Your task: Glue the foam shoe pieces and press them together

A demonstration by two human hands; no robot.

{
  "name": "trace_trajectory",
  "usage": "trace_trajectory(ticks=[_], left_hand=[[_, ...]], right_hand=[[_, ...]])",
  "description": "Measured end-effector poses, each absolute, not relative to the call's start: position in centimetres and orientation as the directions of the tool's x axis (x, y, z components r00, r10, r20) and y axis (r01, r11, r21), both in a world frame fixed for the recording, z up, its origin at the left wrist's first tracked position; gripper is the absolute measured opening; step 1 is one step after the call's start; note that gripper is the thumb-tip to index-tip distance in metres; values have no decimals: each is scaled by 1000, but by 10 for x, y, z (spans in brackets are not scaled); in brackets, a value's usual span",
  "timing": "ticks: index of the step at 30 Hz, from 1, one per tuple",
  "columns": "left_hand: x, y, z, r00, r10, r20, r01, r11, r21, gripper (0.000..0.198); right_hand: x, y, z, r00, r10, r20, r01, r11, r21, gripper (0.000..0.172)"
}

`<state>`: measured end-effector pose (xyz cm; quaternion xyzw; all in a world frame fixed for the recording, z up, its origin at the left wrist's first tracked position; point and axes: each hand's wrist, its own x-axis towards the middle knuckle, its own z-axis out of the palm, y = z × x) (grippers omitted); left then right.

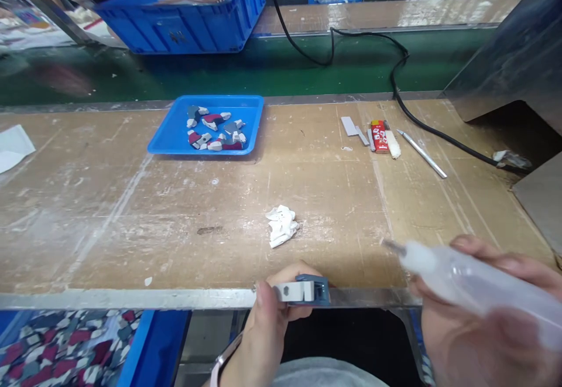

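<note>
My left hand is at the bench's near edge, shut on a small blue-and-white plastic part. My right hand grips a translucent plastic squeeze bottle with a thin metal nozzle, which points left and is blurred. The nozzle tip is apart from the part. A crumpled white tissue lies on the wooden workbench beyond my hands. Farther off, a shallow blue tray holds several blue, white and red plastic pieces.
A red lighter, grey strips and a metal pen-like tool lie at the bench's right. A black cable crosses behind them. A blue crate stands beyond the bench. A lower bin holds multicoloured pieces.
</note>
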<state>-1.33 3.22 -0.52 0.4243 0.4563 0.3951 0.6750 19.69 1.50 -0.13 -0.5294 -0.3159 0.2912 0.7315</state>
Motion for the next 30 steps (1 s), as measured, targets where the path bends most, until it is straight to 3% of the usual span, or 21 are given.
trace_trajectory(ticks=[3,5,10,15,20,27,30], left_hand=[[-12,34,1,331,918,-219,-259,312,914,82],[-11,33,4,356,915,-187,-318,307,897,81],[-13,27,2,348,932,-102,-405,248,880,83],[-13,21,-4,372,928,32,-473,160,866,81],[-11,15,-2,400,916,31,-444,164,881,80],[-11,11,5,387,920,57,-522,168,836,65],[-10,11,6,373,925,75,-544,152,825,62]], right_hand=[[198,37,12,571,819,-60,-331,163,-930,46],[205,42,11,555,824,-116,-360,113,-926,46],[212,38,-1,627,776,-72,-158,36,-987,43],[199,39,-15,555,831,36,61,2,-998,62],[201,53,-30,536,837,110,277,-51,-959,75],[217,53,-36,385,921,67,292,-52,-955,81],[213,32,-29,536,791,294,382,82,-920,68]])
